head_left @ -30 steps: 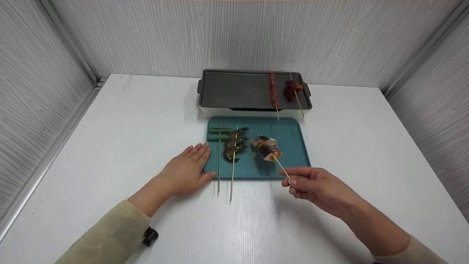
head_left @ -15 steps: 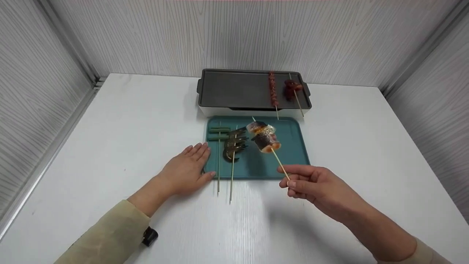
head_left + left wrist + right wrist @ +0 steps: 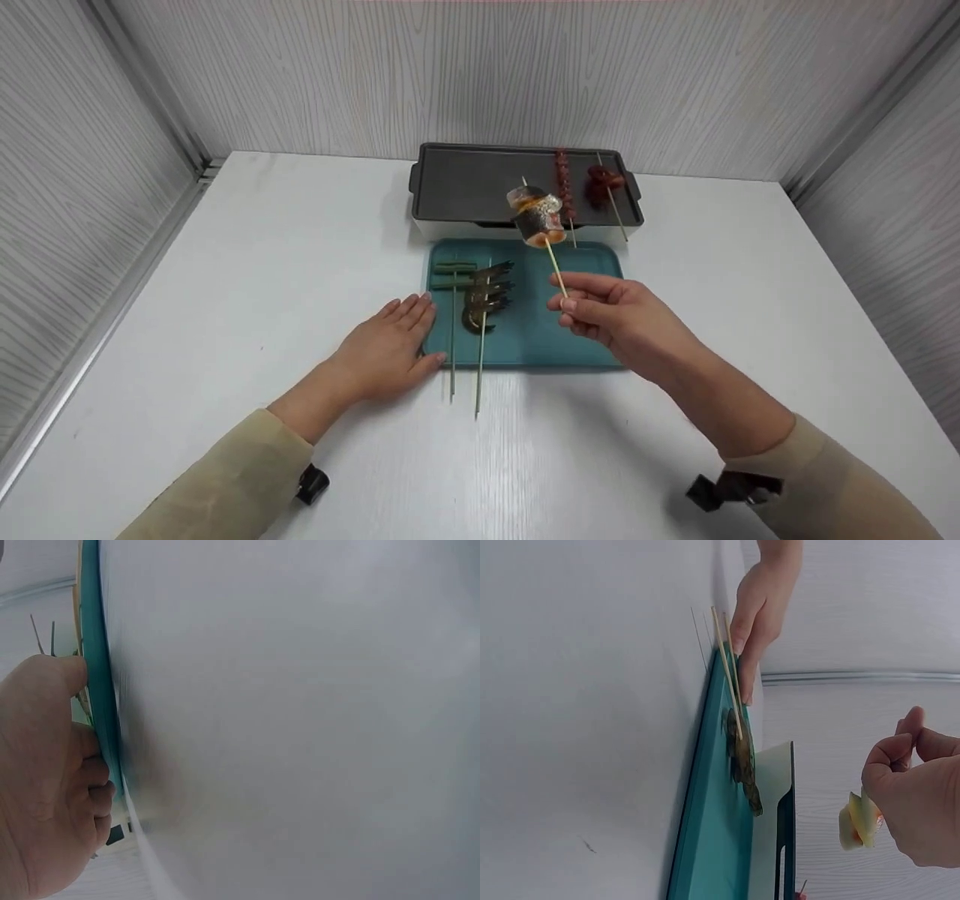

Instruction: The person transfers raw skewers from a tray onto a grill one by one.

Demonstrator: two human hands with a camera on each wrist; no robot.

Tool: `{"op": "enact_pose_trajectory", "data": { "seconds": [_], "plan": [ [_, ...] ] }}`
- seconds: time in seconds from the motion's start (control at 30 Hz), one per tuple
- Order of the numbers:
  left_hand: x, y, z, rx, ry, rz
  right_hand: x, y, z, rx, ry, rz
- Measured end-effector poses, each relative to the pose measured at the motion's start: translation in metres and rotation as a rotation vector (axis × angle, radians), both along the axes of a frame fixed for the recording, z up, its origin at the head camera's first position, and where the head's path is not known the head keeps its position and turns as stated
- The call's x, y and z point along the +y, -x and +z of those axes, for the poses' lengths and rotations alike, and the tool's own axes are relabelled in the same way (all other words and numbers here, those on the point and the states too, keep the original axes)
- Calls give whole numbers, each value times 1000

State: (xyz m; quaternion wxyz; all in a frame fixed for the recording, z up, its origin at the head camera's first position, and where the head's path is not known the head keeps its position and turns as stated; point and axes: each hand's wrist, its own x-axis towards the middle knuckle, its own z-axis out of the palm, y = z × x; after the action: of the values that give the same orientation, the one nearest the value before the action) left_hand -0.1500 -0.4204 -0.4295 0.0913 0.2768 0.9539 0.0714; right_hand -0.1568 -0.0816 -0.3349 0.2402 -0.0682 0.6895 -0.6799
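Note:
My right hand [image 3: 626,319] pinches the bare stick of a skewer [image 3: 541,217] between thumb and fingers. Thick, dark-skinned chunks with pale orange ends are threaded on it. The skewer is tilted up in the air, its food in front of the grill's near edge. My left hand [image 3: 386,349] rests flat at the left edge of a teal tray [image 3: 555,337], fingers straight and thumb at the front corner. On that tray lie a shrimp skewer [image 3: 487,296] and a green vegetable skewer [image 3: 454,276], both sticks reaching over the front rim. The right wrist view hides most of the held stick.
Behind the tray stands a dark grill plate [image 3: 480,180] on a white base. At its right end lie a red beaded skewer [image 3: 564,184] and a dark red skewer [image 3: 604,186]. White table [image 3: 300,225] surrounds them, with grey wood-grain panels [image 3: 465,67] at back and sides.
My right hand has lifted the skewer from above the tray, up and forward toward the grill plate. The left hand has stayed at the tray's edge.

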Motion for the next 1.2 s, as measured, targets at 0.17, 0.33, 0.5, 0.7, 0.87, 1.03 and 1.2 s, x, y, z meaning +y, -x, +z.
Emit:
{"op": "enact_pose_trajectory", "data": {
  "seconds": [0.17, 0.33, 0.5, 0.7, 0.87, 1.03, 1.2],
  "plan": [
    [1, 1, 0, -4, 11, -3, -11, 26, -3, 2, 29, -25],
    [0, 1, 0, -3, 12, 0, -20, 52, -7, -25, 64, -63],
    [1, 1, 0, -6, 9, 0, -28, 73, -13, -36, 55, -97],
    [0, 1, 0, -6, 9, 3, -37, 93, -22, -62, 41, -147],
    [0, 0, -1, -4, 7, 2, -42, 103, -28, -87, 38, -195],
    [0, 0, -1, -7, 10, 0, -45, 108, -32, -106, 48, -224],
    [1, 0, -1, -5, 6, -6, -47, 112, -36, -116, 79, -228]
  ]
}}
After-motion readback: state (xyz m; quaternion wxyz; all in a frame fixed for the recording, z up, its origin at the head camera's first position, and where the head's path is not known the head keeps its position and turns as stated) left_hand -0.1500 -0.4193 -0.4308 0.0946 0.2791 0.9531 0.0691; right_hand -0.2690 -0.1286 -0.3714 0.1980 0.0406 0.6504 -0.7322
